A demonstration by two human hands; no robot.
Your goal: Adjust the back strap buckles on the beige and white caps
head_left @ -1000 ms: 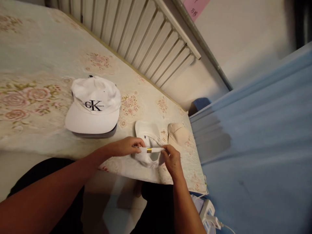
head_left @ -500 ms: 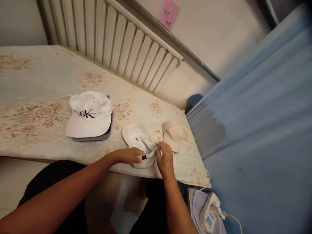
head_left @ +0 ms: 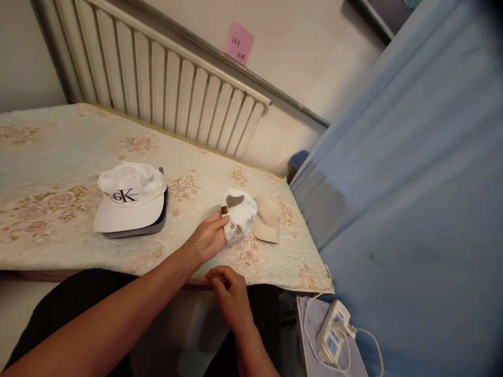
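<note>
My left hand [head_left: 207,240] grips a small white cap [head_left: 239,215] by its back strap with a gold buckle, holding it tipped up on the flowered tablecloth [head_left: 58,157]. A beige cap [head_left: 267,225] lies right beside it, touching. My right hand [head_left: 230,290] hangs at the table's front edge with its fingers curled and nothing visible in them. A larger white cap [head_left: 129,196] with a black logo sits to the left on top of a dark cap.
A white radiator [head_left: 165,94] runs along the wall behind the table, with a pink note [head_left: 238,43] stuck above it. A blue cloth surface [head_left: 412,209] fills the right side. A white power strip [head_left: 334,335] with a cable lies on the floor at lower right.
My right hand let go of the white cap's strap and dropped back to the table edge. My left hand lifted and turned the cap toward the beige cap. The view shifted left.
</note>
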